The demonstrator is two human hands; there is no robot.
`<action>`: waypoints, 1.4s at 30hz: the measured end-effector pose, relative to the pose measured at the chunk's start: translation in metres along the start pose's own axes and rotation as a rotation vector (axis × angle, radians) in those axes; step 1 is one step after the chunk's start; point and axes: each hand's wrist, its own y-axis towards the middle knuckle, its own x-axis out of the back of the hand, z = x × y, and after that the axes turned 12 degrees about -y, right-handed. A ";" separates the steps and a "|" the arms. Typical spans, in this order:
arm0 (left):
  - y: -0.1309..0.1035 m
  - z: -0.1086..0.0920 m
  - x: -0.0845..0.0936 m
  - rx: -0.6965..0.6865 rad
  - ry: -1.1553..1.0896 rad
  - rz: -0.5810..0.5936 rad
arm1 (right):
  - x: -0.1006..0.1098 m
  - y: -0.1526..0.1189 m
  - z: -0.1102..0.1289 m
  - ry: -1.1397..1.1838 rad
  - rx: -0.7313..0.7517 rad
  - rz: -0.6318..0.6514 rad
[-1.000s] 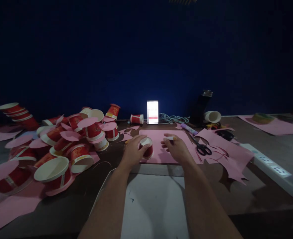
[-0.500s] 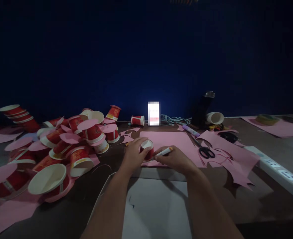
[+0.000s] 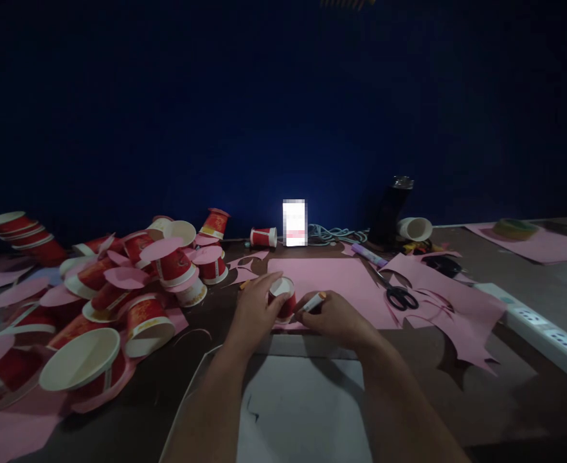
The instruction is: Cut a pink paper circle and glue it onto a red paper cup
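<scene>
A red paper cup point(image 3: 286, 305) stands upside down, its white base up, on a sheet of pink paper point(image 3: 332, 283). My left hand point(image 3: 257, 305) is closed around the cup's left side, the thumb lying across its near side. In my right hand point(image 3: 334, 318) is a marker pen point(image 3: 314, 302) with a white barrel and an orange end, tilted beside the cup. Its tip sits low near the cup's right edge, hidden by the fingers, so I cannot see whether it touches the paper.
Red cups with pink paper discs point(image 3: 122, 280) are heaped at the left. Black scissors point(image 3: 402, 297), a purple glue stick point(image 3: 369, 255) and pink offcuts point(image 3: 447, 302) lie right. A power strip point(image 3: 539, 328) is farther right, a lit phone point(image 3: 295, 222) behind, a white board point(image 3: 303, 399) in front.
The right hand and the pen have swung round the cup a little, the pen now steeper. The left hand keeps its hold on the cup. The whole view has shifted slightly.
</scene>
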 end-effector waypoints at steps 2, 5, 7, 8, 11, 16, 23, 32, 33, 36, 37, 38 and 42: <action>0.000 0.000 0.000 -0.003 -0.001 -0.006 | -0.003 0.001 0.001 -0.022 -0.008 -0.007; 0.000 0.001 -0.001 -0.007 0.004 -0.007 | -0.007 0.002 0.003 -0.033 -0.005 -0.008; 0.000 0.002 -0.001 -0.009 0.006 -0.007 | -0.009 0.002 0.004 -0.033 0.006 -0.011; 0.000 0.002 -0.001 -0.011 0.006 -0.005 | -0.010 0.002 0.004 -0.035 0.010 -0.013; 0.000 0.002 -0.001 -0.009 0.003 0.002 | -0.013 0.003 0.003 -0.044 0.019 -0.004; 0.000 0.003 -0.001 -0.015 0.003 0.002 | -0.014 0.005 0.002 -0.054 0.016 -0.007; 0.000 0.003 -0.001 -0.018 -0.006 -0.008 | -0.016 0.009 -0.005 -0.047 0.003 -0.014; -0.001 0.004 -0.002 -0.033 -0.022 -0.009 | -0.010 0.016 -0.019 -0.122 -0.133 -0.036; -0.001 0.005 -0.002 -0.036 -0.024 -0.009 | -0.009 0.017 -0.019 -0.147 -0.145 -0.026; -0.001 0.005 -0.002 -0.036 -0.022 -0.012 | -0.006 0.020 -0.016 -0.200 -0.162 -0.011; -0.001 0.006 -0.002 -0.035 -0.020 -0.013 | -0.006 0.021 -0.015 -0.208 -0.164 -0.011; -0.001 0.006 -0.003 -0.034 -0.018 -0.010 | -0.006 0.022 -0.016 -0.211 -0.163 -0.015; -0.001 0.006 -0.002 -0.039 -0.010 -0.006 | -0.007 0.026 -0.018 -0.217 -0.163 -0.049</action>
